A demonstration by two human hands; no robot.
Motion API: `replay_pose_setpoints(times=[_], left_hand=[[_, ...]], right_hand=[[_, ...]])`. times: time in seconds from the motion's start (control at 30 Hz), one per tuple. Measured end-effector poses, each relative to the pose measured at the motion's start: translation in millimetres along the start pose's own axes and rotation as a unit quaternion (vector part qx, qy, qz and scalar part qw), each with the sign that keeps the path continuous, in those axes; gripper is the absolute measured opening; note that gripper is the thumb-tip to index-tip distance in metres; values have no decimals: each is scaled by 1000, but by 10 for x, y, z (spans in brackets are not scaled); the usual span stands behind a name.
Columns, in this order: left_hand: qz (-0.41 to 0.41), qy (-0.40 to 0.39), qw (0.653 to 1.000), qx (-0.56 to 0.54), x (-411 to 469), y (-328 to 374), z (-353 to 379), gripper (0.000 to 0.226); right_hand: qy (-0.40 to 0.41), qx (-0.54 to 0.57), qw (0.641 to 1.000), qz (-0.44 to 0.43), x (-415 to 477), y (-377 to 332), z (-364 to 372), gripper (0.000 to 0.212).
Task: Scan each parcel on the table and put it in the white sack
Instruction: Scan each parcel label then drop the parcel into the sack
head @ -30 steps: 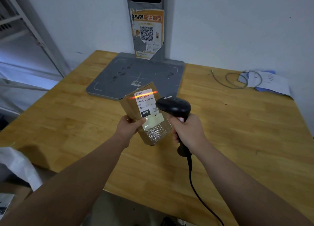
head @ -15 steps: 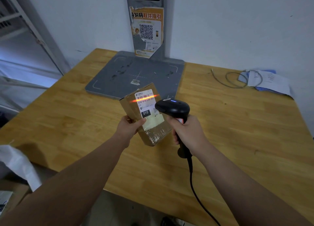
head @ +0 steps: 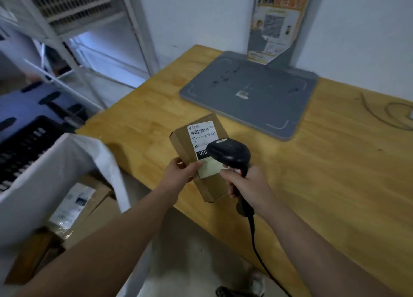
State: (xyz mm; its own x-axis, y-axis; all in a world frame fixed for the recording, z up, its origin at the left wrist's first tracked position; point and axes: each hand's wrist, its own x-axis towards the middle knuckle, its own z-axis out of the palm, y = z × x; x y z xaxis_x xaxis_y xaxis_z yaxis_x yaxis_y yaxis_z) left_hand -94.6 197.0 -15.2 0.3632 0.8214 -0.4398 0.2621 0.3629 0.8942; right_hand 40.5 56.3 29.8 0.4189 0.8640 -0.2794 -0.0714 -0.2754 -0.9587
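At far left, beside the wooden surface (head: 312, 185), stood the white sack (head: 51, 169), its mouth open and its rim just off the surface's near-left corner. Down inside it lay cardboard boxes (head: 73, 216), one bearing a pale label. Behind the sack sat a dark slotted crate (head: 20, 149), with white metal shelving (head: 73, 39) farther back against the wall.

Near the surface's front edge, the left hand (head: 178, 176) held a small brown cardboard parcel (head: 199, 162) tilted up off the wood, its fingers closed around the lower left side with the thumb pressed across the face. A white shipping label (head: 202, 134) with a barcode and the printed code 010-010 L30-551 covered the parcel's upper face; a paler sticker sat lower, partly under the thumb.

Just right of the parcel, the right hand (head: 248, 185) was wrapped tight around the grip of a black handheld scanner (head: 228, 154), whose head overlapped the label's lower right part. Whether the head touched the parcel could not be told. A black cable (head: 253, 236) ran from the grip's base down past the front edge.

Behind these lay a flat grey platform (head: 257, 95), with an orange-and-white poster (head: 277, 24) on the upright post above it. At far right a loop of grey wire (head: 388, 113) rested on the wood.
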Motion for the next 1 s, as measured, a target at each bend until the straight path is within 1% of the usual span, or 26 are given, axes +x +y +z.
replay_pose_setpoints(times=[0.07, 0.1, 0.2, 0.27, 0.33, 0.4, 0.47, 0.5, 0.57, 0.6, 0.67, 0.73, 0.77, 0.8, 0.83, 0.9, 0.93, 1.0], left_hand=[[10, 13, 1000, -9, -66, -101, -379, 58], [18, 26, 999, -20, -110, -154, -584, 54], [44, 84, 995, -11, -260, -311, -1280, 52], [45, 113, 993, 3, -370, -398, -1785, 55], [42, 135, 990, 7, -469, -460, -2271, 58], [35, 139, 989, 27, -544, -503, -2700, 59], [18, 113, 993, 43, -610, -539, -3058, 61], [13, 96, 993, 65, -644, -565, -3204, 58], [15, 71, 988, 133, -717, -621, -3432, 54], [17, 67, 985, 159, -753, -655, -3521, 56], [21, 80, 976, 199, -814, -729, -3673, 68], [38, 124, 963, 238, -885, -792, -3813, 77], [49, 148, 950, 271, -927, -818, -3887, 82], [58, 161, 934, 314, -973, -836, -3954, 86], [66, 163, 916, 360, -1024, -852, -4008, 89], [73, 153, 884, 436, -1114, -886, -4080, 88], [71, 151, 877, 451, -1145, -914, -4102, 85], [57, 156, 881, 444, -1181, -971, -4140, 81]], right_hand=[[-22, 14, 1000, -14, -52, 55, 349, 13], [-16, 34, 999, -20, -72, 98, 547, 12], [57, 111, 992, -7, -105, 257, 1191, 16], [87, 95, 991, 20, -95, 419, 1634, 25], [80, 27, 996, 37, -79, 612, 2053, 27], [65, -62, 995, 45, -89, 773, 2416, 29], [69, -139, 987, 43, -107, 954, 2692, 32], [75, -162, 983, 44, -124, 1065, 2783, 36], [74, -185, 979, 53, -201, 1251, 2911, 44], [68, -191, 978, 54, -258, 1311, 2964, 45], [75, -217, 973, 35, -332, 1376, 3065, 40], [99, -244, 965, 16, -332, 1357, 3169, 27], [101, -258, 961, 11, -317, 1328, 3231, 22], [100, -283, 954, 14, -300, 1310, 3288, 21], [97, -330, 939, 22, -295, 1284, 3334, 25], [98, -440, 892, 25, -323, 1221, 3412, 37], [104, -474, 874, 10, -354, 1183, 3451, 40], [104, -500, 859, -30, -401, 1121, 3554, 40]])
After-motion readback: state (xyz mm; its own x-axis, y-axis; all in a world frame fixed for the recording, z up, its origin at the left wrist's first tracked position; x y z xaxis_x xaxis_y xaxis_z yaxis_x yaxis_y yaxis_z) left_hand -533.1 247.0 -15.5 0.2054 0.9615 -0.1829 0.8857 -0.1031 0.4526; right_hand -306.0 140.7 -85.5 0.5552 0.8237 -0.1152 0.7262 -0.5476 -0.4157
